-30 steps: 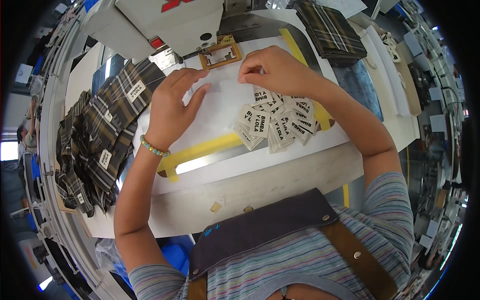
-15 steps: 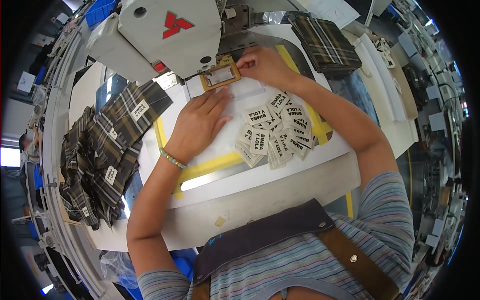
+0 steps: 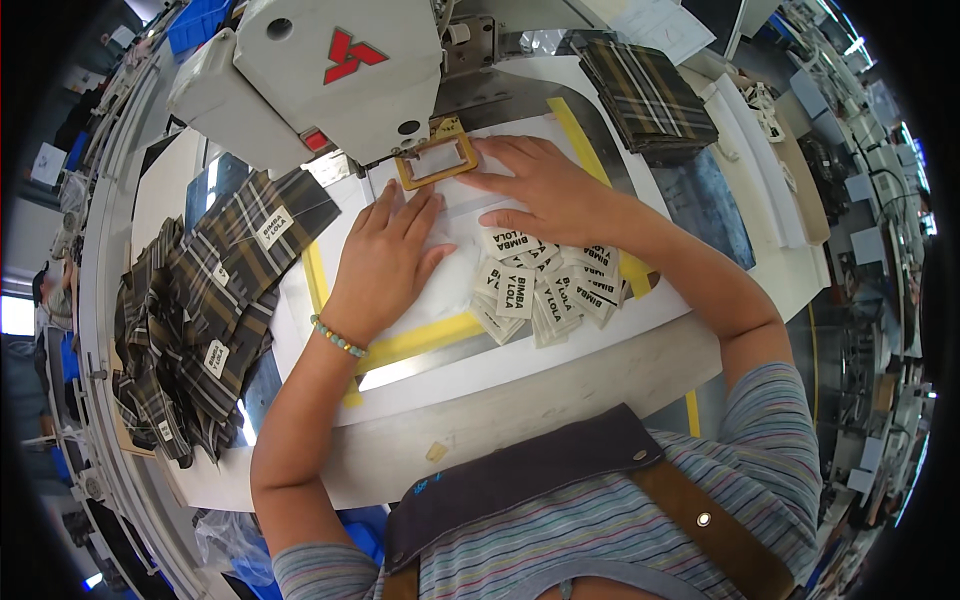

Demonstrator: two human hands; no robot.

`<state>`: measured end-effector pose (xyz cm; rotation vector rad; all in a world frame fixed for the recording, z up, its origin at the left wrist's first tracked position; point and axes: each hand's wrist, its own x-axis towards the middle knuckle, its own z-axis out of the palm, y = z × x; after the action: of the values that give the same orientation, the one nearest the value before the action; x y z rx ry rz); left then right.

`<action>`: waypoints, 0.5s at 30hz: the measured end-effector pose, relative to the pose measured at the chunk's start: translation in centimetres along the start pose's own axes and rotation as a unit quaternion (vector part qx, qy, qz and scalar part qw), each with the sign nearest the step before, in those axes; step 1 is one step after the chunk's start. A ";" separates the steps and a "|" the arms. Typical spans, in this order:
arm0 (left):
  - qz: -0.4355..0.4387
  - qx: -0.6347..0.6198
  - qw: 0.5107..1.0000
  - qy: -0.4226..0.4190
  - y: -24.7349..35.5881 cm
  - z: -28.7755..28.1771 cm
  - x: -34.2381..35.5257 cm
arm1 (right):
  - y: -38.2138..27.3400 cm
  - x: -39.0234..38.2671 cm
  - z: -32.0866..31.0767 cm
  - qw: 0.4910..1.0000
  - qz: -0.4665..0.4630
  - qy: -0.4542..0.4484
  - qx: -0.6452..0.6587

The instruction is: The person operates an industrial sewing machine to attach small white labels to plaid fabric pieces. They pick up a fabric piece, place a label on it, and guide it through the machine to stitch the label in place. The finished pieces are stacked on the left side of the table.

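I'm watching the amber frame [image 3: 442,177] sitting beneath the sewing machine head [image 3: 330,85], whose top the view is cutting off; the needle area is too small for me to make out. The left hand [image 3: 383,265] is lying back upward just below the frame, fingers extended, thumb standing apart, visibly gripping nothing; it is hiding part of the white sheet [image 3: 440,287] underneath. The right hand [image 3: 545,190] is lying loosely open by the frame's right side; I can't tell whether its fingertips are touching the rim. It's partly covering the pile of cream labels [image 3: 550,288]. Plaid pieces [image 3: 190,310] are overlapping uncountably at left; a plaid stack [image 3: 650,95] is resting upper right.
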<state>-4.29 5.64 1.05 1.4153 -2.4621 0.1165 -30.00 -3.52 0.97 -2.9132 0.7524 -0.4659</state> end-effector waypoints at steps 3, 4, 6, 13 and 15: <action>0.001 -0.016 1.000 0.001 0.1 -0.1 0.1 | -0.4 0.2 0.8 1.000 0.017 0.002 -0.012; -0.007 -0.021 1.000 -0.005 0.2 -0.2 0.2 | -0.5 0.1 1.1 1.000 0.019 0.008 -0.017; -0.021 -0.033 0.999 -0.017 0.4 -0.3 0.3 | -0.6 0.1 1.3 0.999 0.020 0.018 -0.017; -0.019 -0.057 0.998 -0.033 0.7 0.5 0.6 | -1.1 0.3 1.2 0.999 0.031 0.023 0.016; -0.013 -0.063 0.998 -0.028 0.6 0.7 0.8 | -1.2 0.3 1.4 0.998 0.024 0.047 0.016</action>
<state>-5.35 5.10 0.63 1.4151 -2.4471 -0.0835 -28.76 -2.59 -0.10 -2.8535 0.8178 -0.6072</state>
